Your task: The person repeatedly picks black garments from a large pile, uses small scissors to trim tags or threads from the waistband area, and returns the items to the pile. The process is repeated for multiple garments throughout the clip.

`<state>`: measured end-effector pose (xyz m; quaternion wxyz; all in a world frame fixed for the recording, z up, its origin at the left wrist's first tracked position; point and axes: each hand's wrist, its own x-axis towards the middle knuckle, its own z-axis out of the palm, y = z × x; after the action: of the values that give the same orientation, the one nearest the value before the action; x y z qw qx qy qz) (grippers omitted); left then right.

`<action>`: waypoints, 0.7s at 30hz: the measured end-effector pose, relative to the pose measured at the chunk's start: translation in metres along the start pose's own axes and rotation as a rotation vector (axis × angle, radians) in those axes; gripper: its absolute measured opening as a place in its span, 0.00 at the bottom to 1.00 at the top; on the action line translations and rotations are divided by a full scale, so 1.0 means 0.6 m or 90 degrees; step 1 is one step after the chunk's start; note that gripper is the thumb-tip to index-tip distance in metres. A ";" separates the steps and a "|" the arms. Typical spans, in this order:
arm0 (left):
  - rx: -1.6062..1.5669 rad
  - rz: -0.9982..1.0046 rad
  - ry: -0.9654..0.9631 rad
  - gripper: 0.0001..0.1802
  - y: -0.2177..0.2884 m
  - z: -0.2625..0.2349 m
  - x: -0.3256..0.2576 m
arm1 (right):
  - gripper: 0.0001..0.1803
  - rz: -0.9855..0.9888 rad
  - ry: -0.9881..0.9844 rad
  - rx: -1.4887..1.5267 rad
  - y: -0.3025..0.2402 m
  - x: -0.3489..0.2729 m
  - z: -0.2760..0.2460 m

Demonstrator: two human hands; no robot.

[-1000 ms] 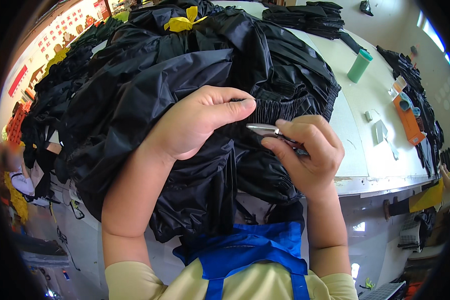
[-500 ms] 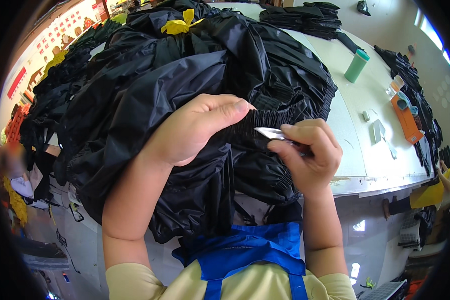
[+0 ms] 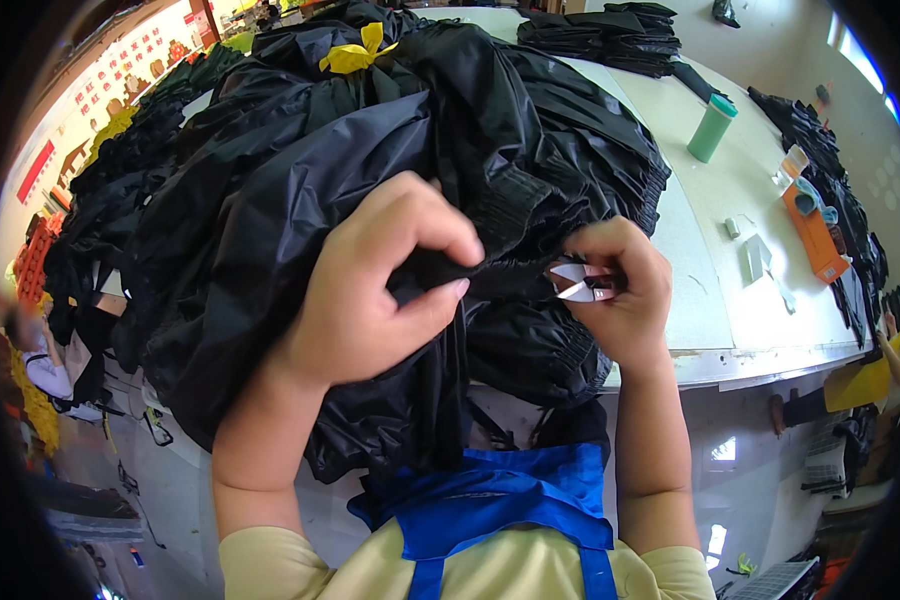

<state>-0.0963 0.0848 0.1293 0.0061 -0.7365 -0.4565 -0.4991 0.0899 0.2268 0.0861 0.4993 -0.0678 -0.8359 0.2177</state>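
A large heap of glossy black garments (image 3: 280, 200) with gathered elastic cuffs lies before me. My left hand (image 3: 375, 285) curls thumb and forefinger together on the edge of an elastic cuff (image 3: 505, 275) near the middle. In my right hand (image 3: 630, 285) is a pair of thread snips (image 3: 576, 282), its two pale blades parted and pointing left at the cuff's right end. The right fingers also touch the cuff's far edge, partly blurred. A yellow strip (image 3: 355, 55) is tied around the garments at the back.
On the white table (image 3: 690, 310) at right stand a green bottle (image 3: 712, 130) and an orange box (image 3: 815, 230) with small items. Folded black garments (image 3: 610, 38) are stacked at the back. Other people are at the far left and right edges.
My left hand has rolled over, its thumb now below the forefinger on the cuff. The right hand has risen slightly, and the snips' blades now show parted. The cuff has turned and sunk lower.
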 end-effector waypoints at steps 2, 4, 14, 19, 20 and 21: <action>0.137 0.095 0.082 0.17 0.012 0.003 -0.026 | 0.28 0.027 -0.005 0.005 -0.011 -0.004 0.003; 0.215 0.129 0.119 0.17 0.019 0.006 -0.054 | 0.30 0.079 -0.030 -0.012 -0.031 -0.008 0.014; -0.026 -0.360 0.334 0.31 0.036 0.053 -0.134 | 0.13 -0.321 0.106 -0.154 -0.020 -0.060 0.040; -0.360 -0.424 0.495 0.36 0.063 0.085 -0.144 | 0.13 -0.277 0.145 -0.156 -0.027 -0.085 0.044; -0.420 -0.436 0.492 0.35 0.068 0.089 -0.143 | 0.14 -0.265 0.139 -0.146 -0.025 -0.091 0.045; -0.480 -0.448 0.488 0.34 0.072 0.094 -0.142 | 0.14 -0.247 0.152 -0.135 -0.025 -0.095 0.047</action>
<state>-0.0333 0.0291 0.0571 -0.2547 -0.2637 -0.4295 -0.8253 0.0950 0.1861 0.0349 0.6169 0.0168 -0.7866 0.0196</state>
